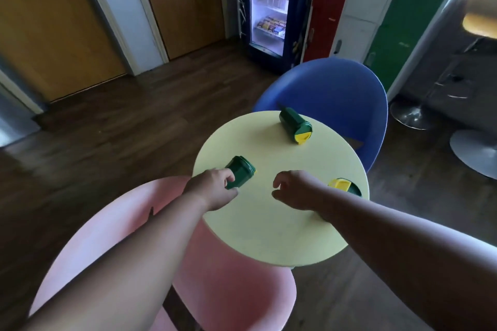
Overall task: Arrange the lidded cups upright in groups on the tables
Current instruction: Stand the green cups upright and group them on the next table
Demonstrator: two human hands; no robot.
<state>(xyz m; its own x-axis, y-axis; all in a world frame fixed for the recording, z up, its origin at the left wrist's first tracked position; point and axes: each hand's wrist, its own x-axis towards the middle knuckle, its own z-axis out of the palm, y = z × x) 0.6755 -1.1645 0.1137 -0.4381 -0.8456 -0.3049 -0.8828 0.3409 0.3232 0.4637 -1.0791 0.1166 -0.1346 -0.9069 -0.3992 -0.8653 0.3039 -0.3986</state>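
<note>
The green cup under my left hand lies on its side at the left edge of the round pale yellow surface, its base turned toward me and its yellow lid pointing away to the right. My left grip is pinching it: thumb and fingers curl round the base end of the cup. My right hand hangs over the middle of the surface, just right of that cup and apart from it, its fingers loosely curled and holding nothing.

A second cup sits at the right edge of the surface, just beyond my right wrist, partly hidden by my forearm; its yellow lid shows on the upper side, but I cannot tell whether it stands fully upright. A third cup lies on its side at the far part of the surface, its yellow lid facing toward me and to the right.

A pink chair stands close below me, tucked against the near side of the surface, and a blue chair stands on the far side. Beyond, on the dark wood floor, a lit drinks fridge stands against the wall between wooden doors and red and green panels.
</note>
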